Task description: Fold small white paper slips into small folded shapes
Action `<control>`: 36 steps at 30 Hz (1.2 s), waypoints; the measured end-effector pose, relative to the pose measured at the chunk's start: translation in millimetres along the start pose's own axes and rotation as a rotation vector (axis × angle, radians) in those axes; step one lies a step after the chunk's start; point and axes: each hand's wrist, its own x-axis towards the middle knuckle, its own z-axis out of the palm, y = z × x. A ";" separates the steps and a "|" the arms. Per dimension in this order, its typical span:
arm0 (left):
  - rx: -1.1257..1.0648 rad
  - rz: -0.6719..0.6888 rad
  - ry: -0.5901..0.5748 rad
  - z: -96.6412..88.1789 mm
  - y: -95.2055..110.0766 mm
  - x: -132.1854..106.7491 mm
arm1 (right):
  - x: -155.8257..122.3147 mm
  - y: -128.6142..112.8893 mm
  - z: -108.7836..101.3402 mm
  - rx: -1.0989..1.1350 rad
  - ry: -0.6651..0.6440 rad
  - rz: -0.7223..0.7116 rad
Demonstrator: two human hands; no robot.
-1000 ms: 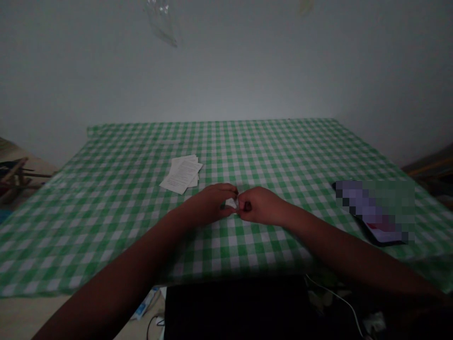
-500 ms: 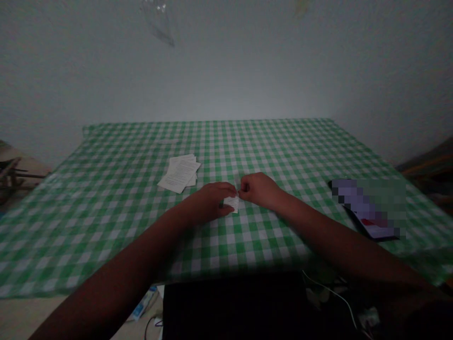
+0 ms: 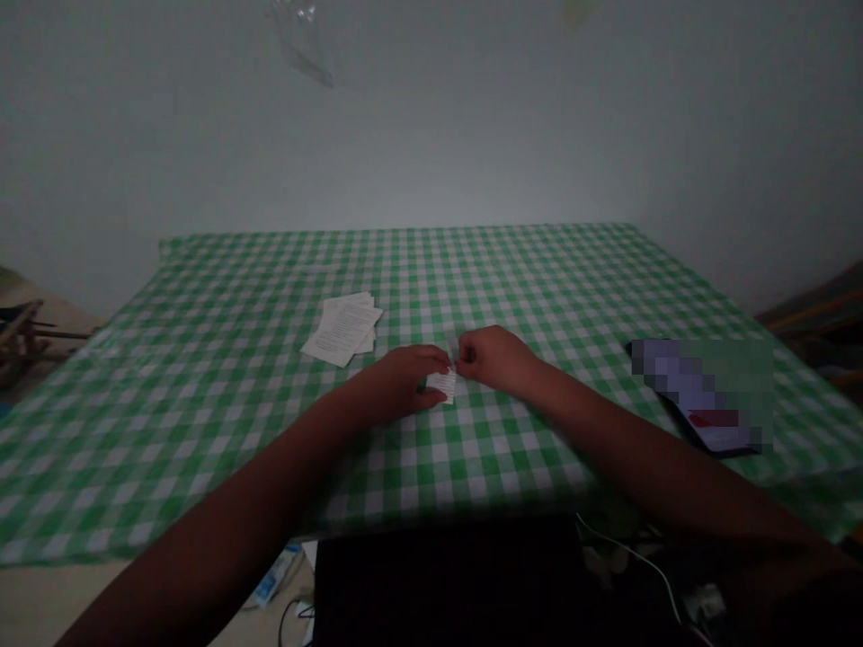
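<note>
A small folded piece of printed white paper (image 3: 442, 385) hangs between my hands at the middle of the green-and-white gingham tablecloth (image 3: 472, 467). My left hand (image 3: 404, 382) pinches its upper edge from the left. My right hand (image 3: 494, 358) meets that edge from the right, its fingertips closed on the paper beside a thin upright sliver of it. The paper hides little of the cloth, and my fingers cover its top.
A loose stack of printed white sheets (image 3: 342, 329) lies beyond my left hand. A phone (image 3: 701, 395), partly pixelated, lies at the right. A dark object (image 3: 445, 575) and a white cable (image 3: 634, 559) sit below the table's near edge, with a wall behind the far edge.
My right hand has shifted up and away from the near side, uncovering more of the small paper below my fingers. Between the last two views, almost nothing moves.
</note>
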 end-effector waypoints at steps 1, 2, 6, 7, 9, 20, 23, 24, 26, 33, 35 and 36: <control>-0.005 0.005 0.003 -0.1 -0.4 0.0 | 1.9 1.5 -0.5 -0.002 0.010 0.012; -0.010 0.009 0.003 0.0 -0.9 0.1 | 2.2 2.0 -0.7 -0.003 0.015 0.010; -0.009 0.002 -0.003 0.6 -3.8 0.2 | -8.0 -3.0 1.3 0.003 0.010 -0.037; -0.009 0.005 -0.004 0.8 -4.3 0.3 | -11.1 -4.8 2.3 0.007 -0.005 -0.053; -0.020 0.025 -0.005 1.0 -4.6 0.5 | -14.6 -6.9 3.6 0.001 -0.024 -0.069; -0.010 -0.001 -0.005 -1.1 -0.5 0.1 | -7.9 -3.1 0.7 -0.002 -0.002 -0.022; -0.012 0.028 -0.007 0.6 -3.0 0.1 | -14.6 -8.0 3.1 -0.004 -0.038 -0.076; -0.008 0.030 -0.005 1.2 -3.9 0.2 | -14.4 -8.5 3.3 -0.023 -0.029 -0.073; -0.001 0.027 -0.005 2.2 -5.3 0.4 | -10.9 -7.7 2.4 -0.064 -0.006 -0.051; 0.015 0.037 -0.005 -0.5 -3.2 -1.1 | -15.0 -15.1 -2.6 -0.031 -0.060 -0.077; 0.017 0.041 -0.011 -1.6 -1.8 -1.4 | -20.7 -19.7 -1.8 -0.015 -0.101 -0.109; 0.014 0.045 -0.009 -1.9 -1.5 -1.5 | -21.8 -20.8 -1.4 -0.028 -0.100 -0.109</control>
